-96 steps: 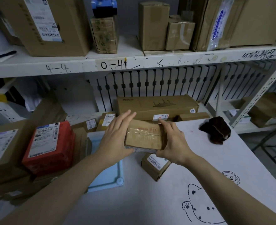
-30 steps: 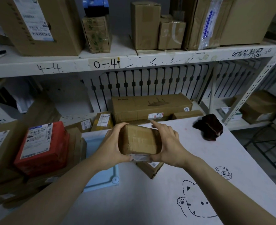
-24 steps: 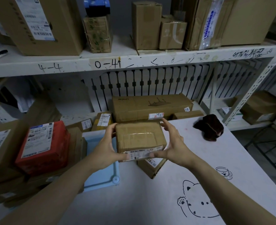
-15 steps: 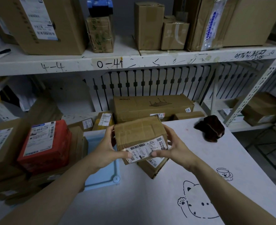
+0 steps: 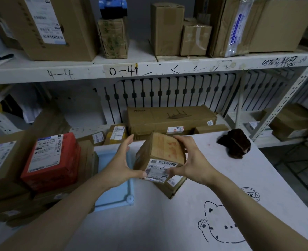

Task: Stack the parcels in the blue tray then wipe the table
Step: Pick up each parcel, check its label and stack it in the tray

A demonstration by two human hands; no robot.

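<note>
Head view, left to right. Far left is a pile of brown boxes (image 5: pixel 2 160) with a red box (image 5: pixel 51 160) on top, white label facing up. The pile sits right against the bare part of the blue tray (image 5: pixel 113 200) (can't tell if the pile stands in the tray or beside it). The tray lies flat at the left edge of the white table (image 5: pixel 158 229).

The left hand (image 5: pixel 118 165) is above the tray. Its thumb is hooked onto the lower front of the parcel (image 5: pixel 162 153) and its fingers are spread upward along the parcel's left side, index finger slightly off the cardboard. The parcel is a small brown box held in the air between both hands, above the tray's right rim and the table. It is tilted, with its white barcode label toward the camera.

The right hand (image 5: pixel 191 165) grips the other side, fingers curled over the top right edge and thumb by the label. Just below, partly hidden by the hands, a second small parcel (image 5: pixel 171 189) lies on the table.

Behind the hands a long box (image 5: pixel 169 120) lies on a lower shelf. Further right a dark cloth (image 5: pixel 234 145) is bunched near the table's far right corner, well apart from the hands. A cat drawing (image 5: pixel 220 227) is printed on the table near the right forearm. More boxes line the upper shelf (image 5: pixel 149 69).
</note>
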